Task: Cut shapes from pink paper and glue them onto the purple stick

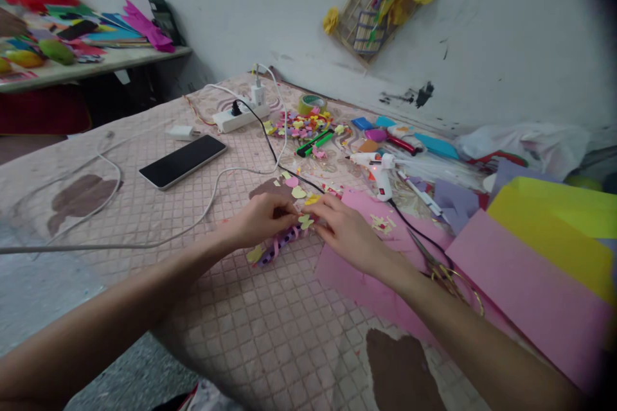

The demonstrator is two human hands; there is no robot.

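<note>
My left hand (265, 219) is closed, its thumb and fingertips pinched at the upper end of a purple strip with dark dots (284, 245). Pink ribbon winds around that strip, and a pale yellow cutout (254, 254) lies at its lower end. My right hand (348, 234) faces the left, fingers bent and pinched at a pale yellow flower-shaped cutout (306, 222) on the strip's upper end. The fingertips nearly meet, and the exact contact is partly hidden. Small paper scraps (299, 192) lie just beyond the hands.
Beyond the hands lie a phone (183, 162), a power strip (241, 117), a green cutter (315, 143) and a pile of foam shapes (301, 125). A glue gun (380, 170), scissors (446, 276) and pink sheets (530, 295) are at right. Cables cross the tablecloth.
</note>
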